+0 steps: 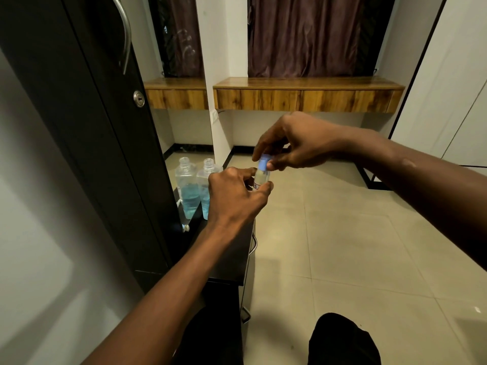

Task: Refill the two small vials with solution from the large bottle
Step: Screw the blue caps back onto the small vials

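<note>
Head view, holding small vial between both hands.
Gripping body with left hand, pinching blue cap with right hand, uncapped large bottle just left.

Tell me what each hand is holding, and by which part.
The left hand grips a small vial by its glass body. The right hand pinches the blue cap on top of that vial between thumb and fingers.

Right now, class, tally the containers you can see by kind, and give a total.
Small vial, blue cap: 1
Large open bottles, blue liquid: 2 (one may be a mirror image)
Total: 3
</note>
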`<move>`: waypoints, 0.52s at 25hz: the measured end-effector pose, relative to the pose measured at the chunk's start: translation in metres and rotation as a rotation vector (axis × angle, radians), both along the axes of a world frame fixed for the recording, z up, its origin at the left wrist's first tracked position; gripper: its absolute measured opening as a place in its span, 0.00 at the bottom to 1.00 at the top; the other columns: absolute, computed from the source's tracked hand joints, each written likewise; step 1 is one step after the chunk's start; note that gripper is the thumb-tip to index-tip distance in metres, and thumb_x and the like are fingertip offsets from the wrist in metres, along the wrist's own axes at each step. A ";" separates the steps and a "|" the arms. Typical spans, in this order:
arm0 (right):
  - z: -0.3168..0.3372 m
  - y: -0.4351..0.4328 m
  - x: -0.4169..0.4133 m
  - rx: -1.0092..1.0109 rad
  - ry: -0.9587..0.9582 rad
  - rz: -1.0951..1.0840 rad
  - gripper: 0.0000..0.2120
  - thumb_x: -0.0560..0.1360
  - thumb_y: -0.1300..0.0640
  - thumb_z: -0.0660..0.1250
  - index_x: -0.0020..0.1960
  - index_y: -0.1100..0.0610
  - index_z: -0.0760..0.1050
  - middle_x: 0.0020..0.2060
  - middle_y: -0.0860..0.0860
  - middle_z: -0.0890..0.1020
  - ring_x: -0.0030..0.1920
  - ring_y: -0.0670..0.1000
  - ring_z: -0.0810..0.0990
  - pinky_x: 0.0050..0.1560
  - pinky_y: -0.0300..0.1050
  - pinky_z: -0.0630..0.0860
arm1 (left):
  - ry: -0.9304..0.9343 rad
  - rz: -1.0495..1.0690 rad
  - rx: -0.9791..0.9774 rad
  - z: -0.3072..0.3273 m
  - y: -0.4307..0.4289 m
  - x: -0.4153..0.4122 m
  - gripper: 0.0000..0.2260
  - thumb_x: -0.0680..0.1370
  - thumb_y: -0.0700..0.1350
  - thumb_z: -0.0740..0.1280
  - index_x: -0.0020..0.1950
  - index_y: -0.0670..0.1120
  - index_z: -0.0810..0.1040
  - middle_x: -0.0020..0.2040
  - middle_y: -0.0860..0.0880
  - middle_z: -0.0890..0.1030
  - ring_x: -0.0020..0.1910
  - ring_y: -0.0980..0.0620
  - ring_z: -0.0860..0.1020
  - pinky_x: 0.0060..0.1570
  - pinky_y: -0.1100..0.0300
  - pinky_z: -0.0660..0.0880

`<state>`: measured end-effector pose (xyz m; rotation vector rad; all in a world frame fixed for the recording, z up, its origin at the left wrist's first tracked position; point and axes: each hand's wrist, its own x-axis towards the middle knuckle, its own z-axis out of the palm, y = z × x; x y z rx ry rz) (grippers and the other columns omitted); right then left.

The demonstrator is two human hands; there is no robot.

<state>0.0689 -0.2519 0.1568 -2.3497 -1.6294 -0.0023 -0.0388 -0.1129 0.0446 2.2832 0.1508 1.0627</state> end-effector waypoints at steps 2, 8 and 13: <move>-0.006 0.006 -0.001 0.021 -0.017 -0.047 0.11 0.77 0.49 0.73 0.53 0.56 0.84 0.39 0.46 0.86 0.33 0.40 0.85 0.32 0.30 0.78 | 0.001 0.017 0.011 -0.002 0.002 -0.001 0.15 0.74 0.56 0.75 0.54 0.48 0.87 0.35 0.53 0.81 0.33 0.57 0.80 0.39 0.62 0.80; -0.035 0.037 -0.004 0.030 -0.226 -0.131 0.25 0.79 0.42 0.66 0.37 0.63 0.81 0.26 0.52 0.76 0.25 0.52 0.70 0.27 0.44 0.66 | 0.027 0.052 0.011 -0.015 0.005 -0.012 0.11 0.74 0.51 0.76 0.51 0.45 0.87 0.35 0.50 0.83 0.33 0.54 0.80 0.38 0.61 0.79; -0.036 0.046 -0.009 0.000 -0.038 -0.038 0.13 0.76 0.48 0.73 0.48 0.59 0.84 0.36 0.51 0.85 0.31 0.47 0.83 0.34 0.39 0.82 | 0.063 0.066 -0.030 -0.028 0.026 -0.013 0.15 0.75 0.54 0.75 0.57 0.46 0.86 0.35 0.48 0.82 0.33 0.51 0.81 0.39 0.52 0.82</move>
